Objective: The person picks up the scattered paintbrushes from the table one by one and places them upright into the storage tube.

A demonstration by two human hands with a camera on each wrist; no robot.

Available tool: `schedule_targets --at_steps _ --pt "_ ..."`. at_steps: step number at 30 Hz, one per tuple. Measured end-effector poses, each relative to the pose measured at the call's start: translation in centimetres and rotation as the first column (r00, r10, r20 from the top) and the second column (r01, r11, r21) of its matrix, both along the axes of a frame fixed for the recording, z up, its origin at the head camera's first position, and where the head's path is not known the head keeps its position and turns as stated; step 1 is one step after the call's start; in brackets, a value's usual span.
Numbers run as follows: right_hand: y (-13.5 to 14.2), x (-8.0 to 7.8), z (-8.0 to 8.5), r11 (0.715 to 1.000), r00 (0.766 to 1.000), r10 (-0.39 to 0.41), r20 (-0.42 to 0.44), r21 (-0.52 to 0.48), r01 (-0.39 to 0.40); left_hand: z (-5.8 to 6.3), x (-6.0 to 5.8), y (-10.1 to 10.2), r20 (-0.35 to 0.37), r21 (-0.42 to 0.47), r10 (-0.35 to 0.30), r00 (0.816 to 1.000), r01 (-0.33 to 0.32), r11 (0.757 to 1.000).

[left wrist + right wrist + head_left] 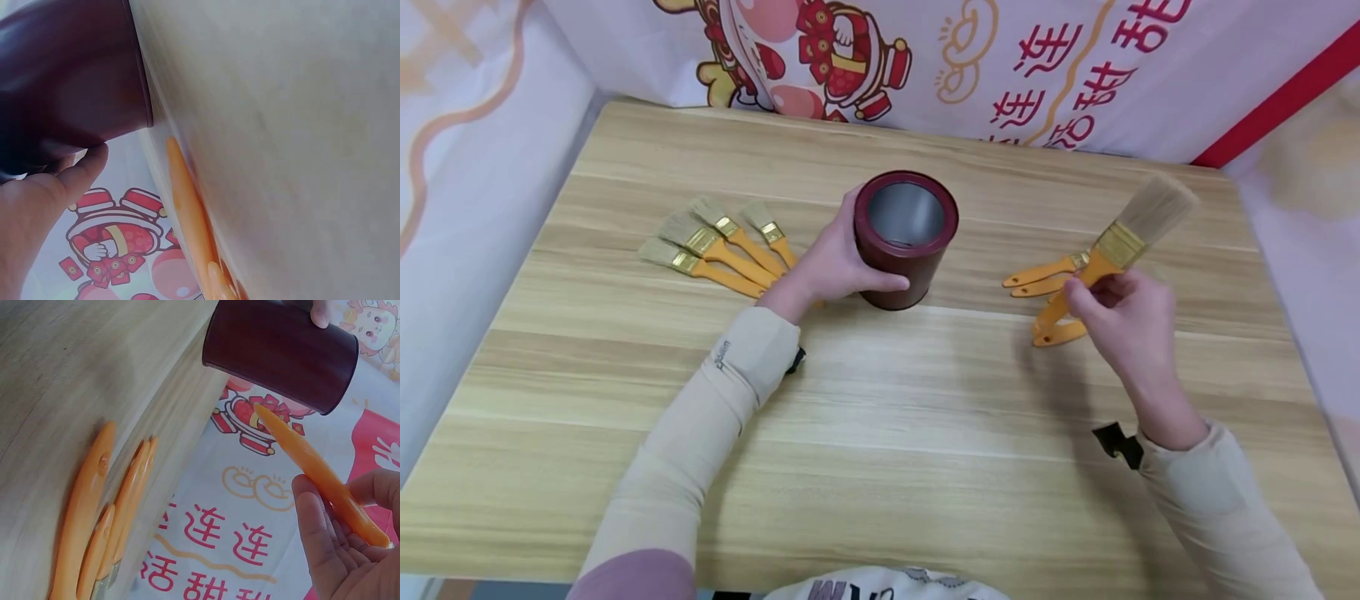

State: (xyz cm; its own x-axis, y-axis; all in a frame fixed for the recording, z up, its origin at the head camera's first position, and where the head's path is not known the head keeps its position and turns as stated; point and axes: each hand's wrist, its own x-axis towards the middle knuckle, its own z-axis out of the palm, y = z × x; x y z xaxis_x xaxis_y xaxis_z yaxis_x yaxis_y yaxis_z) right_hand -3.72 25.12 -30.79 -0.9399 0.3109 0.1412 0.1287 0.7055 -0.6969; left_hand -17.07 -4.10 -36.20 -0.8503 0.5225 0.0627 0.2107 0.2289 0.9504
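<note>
Near the middle of the table, in the head view, a dark red open-topped can stands upright with a silvery inside. My left hand grips its left side, thumb across the front. To the right, my right hand pinches a wide paintbrush by its orange handle, above the table, bristles up and away from me. Below that brush lie several smaller paintbrushes, partly hidden by the hand. In the right wrist view, the held handle points its tip toward the can.
Left of the can, several paintbrushes lie fanned out, their handle ends partly behind my left wrist. The wooden table meets a printed white cloth along its far edge.
</note>
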Motion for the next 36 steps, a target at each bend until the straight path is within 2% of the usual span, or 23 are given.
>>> schedule_targets --at_steps 6,9,14,17,19,22,27,30,32,36 --pt "-1.0 -0.3 0.1 0.999 1.0 0.001 -0.021 -0.041 -0.002 0.0 0.6 -0.1 -0.026 -0.01 -0.003 1.0 0.002 1.0" --pt "-1.3 -0.5 0.0 0.993 0.999 0.007 -0.044 -0.116 -0.012 0.1 0.8 0.0 -0.037 -0.02 -0.007 0.999 0.007 1.0" --pt "-1.8 -1.0 0.1 0.976 0.989 -0.011 -0.15 -0.215 -0.022 0.1 1.0 0.1 -0.042 -0.021 -0.016 0.999 0.015 1.0" --pt "-2.4 -1.5 0.8 0.967 0.967 0.002 -0.255 -0.246 -0.067 0.3 1.1 0.1 -0.013 -0.019 -0.016 1.0 0.016 1.0" --pt "-3.0 -1.9 1.4 0.949 0.944 0.026 -0.33 -0.288 -0.127 0.5 1.2 0.0 0.012 -0.021 -0.012 1.0 0.012 1.0" --pt "-4.2 -2.8 2.5 0.904 0.895 0.073 -0.439 -0.349 -0.245 1.7 1.8 -0.1 0.036 -0.027 -0.01 0.999 0.011 1.0" --pt "-6.3 -4.5 3.8 0.838 0.815 0.159 -0.557 -0.36 -0.41 3.0 2.6 -0.5 0.029 -0.043 -0.001 1.0 0.002 0.999" --pt "-7.3 -5.5 4.3 0.835 0.794 0.2 -0.573 -0.324 -0.445 3.2 2.7 -0.5 0.035 -0.048 -0.001 0.999 0.003 0.999" --pt "-7.9 -6.0 4.4 0.85 0.789 0.229 -0.57 -0.279 -0.448 3.3 2.8 -0.5 0.041 -0.053 -0.006 0.999 0.008 0.999" --pt "-8.4 -6.7 4.0 0.881 0.797 0.256 -0.547 -0.207 -0.425 3.3 2.7 -0.3 0.043 -0.057 -0.02 0.999 0.022 0.998"
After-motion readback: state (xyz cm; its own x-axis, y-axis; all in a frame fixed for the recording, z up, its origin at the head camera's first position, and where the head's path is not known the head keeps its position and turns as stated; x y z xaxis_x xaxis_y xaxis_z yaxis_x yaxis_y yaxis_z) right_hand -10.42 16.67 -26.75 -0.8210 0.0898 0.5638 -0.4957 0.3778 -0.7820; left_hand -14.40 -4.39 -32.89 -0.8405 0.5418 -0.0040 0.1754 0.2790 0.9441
